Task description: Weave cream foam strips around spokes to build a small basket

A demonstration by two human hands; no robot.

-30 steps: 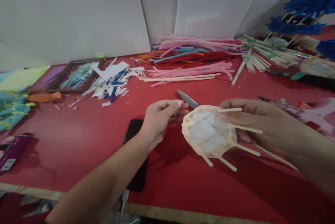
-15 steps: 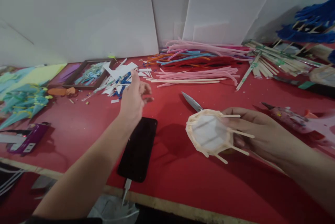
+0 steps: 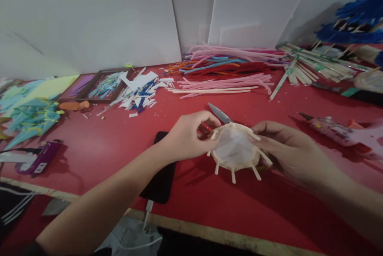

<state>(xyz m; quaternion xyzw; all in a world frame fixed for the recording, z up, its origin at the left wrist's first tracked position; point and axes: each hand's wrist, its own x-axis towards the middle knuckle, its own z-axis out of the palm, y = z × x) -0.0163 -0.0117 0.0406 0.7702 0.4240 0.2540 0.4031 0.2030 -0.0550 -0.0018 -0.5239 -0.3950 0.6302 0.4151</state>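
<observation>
Between my hands is a small round woven basket [image 3: 235, 148], pale cream with a white base and several short stakes sticking out around its rim. My right hand [image 3: 279, 144] grips its right side, thumb on the edge. On the left, the thumb and fingers of my left hand [image 3: 196, 134] pinch the rim. The basket is held above the red table, tilted so that its white disc faces me. A knife blade [image 3: 220, 113] shows just behind it; the knife's handle is hidden. Under my left forearm lies a black phone [image 3: 160, 184] with a white cable plugged in.
Pink, blue and red pipe cleaners [image 3: 227, 82] lie along the back. Wooden sticks [image 3: 317, 68] are piled behind right. A pink glue gun [image 3: 344, 132] rests at the right. Paper scraps [image 3: 140, 92], a brown frame [image 3: 103, 84] and a purple device [image 3: 40, 158] stand on the left.
My left hand has come from near the paper scraps down and right to the basket and taken hold of its rim. The basket has turned, so its stakes now point downward.
</observation>
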